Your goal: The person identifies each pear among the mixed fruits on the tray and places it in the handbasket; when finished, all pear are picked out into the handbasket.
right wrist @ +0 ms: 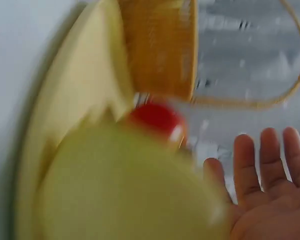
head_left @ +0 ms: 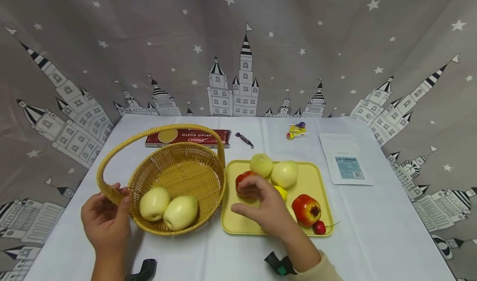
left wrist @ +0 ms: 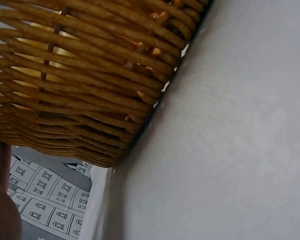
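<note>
A woven basket [head_left: 186, 169] with a tall arched handle [head_left: 160, 128] stands at centre left, holding two pale yellow-green fruits [head_left: 181, 213]. My left hand [head_left: 106, 223] grips the handle's left base, thumb and fingers about it; the left wrist view has the basket's wall [left wrist: 80, 85] close up. Over the yellow tray [head_left: 238, 227], my right hand [head_left: 272, 208] hovers with fingers spread and slightly bent, holding nothing. On that tray lie a red fruit [head_left: 244, 180] partly behind the hand, pale green fruits [head_left: 285, 174], a yellow fruit [head_left: 281, 192], a pomegranate [head_left: 306, 210] and a cherry [head_left: 319, 227].
Behind the basket lies a dark red packet [head_left: 188, 139]. Farther back are a small dark wrapped stick [head_left: 244, 140] and several lollipops [head_left: 297, 130]. A white pouch [head_left: 346, 161] rests right of the tray. A grey castle-print curtain [head_left: 298, 32] rises behind the table.
</note>
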`<state>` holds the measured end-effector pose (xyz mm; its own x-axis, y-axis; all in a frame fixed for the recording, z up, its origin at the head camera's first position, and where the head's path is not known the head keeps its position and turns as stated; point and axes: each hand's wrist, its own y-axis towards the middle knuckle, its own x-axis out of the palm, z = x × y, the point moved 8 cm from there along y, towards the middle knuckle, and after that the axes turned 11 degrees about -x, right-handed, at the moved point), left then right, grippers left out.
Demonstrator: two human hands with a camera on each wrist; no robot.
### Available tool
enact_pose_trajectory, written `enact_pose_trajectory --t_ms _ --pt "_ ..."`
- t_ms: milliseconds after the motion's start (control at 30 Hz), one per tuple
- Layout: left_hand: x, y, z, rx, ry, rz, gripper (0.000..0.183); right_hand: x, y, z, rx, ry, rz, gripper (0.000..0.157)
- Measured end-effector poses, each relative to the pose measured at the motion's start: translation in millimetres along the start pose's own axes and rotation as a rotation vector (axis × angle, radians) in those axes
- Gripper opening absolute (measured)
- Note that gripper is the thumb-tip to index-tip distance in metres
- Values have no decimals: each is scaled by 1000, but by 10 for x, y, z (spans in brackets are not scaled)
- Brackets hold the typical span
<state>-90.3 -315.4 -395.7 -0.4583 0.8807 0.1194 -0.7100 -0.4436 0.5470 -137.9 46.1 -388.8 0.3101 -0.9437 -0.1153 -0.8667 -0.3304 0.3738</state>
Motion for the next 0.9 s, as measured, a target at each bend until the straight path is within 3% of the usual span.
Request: enact_pose_trajectory --t_ms 133,267,333,533,700,900 --pt "-26 -2 -30 -10 -9 12 43 -386 -303 131 116 -263 23 48" --pt "-20 -3 -83 -23 -86 7 43 -454 -465 243 156 -451 -33 51" --pt "-20 -5 -92 -24 -62 5 43 -411 -490 284 142 -521 -64 51" --pt "-23 -10 -82 -26 0 1 42 -214 -472 365 55 -605 -149 53" --pt "-18 -11 -46 -17 -11 4 42 -137 -487 466 64 -624 -180 57" --pt "-22 -3 -54 -10 -91 -13 41 -138 -442 409 40 -586 -125 52"
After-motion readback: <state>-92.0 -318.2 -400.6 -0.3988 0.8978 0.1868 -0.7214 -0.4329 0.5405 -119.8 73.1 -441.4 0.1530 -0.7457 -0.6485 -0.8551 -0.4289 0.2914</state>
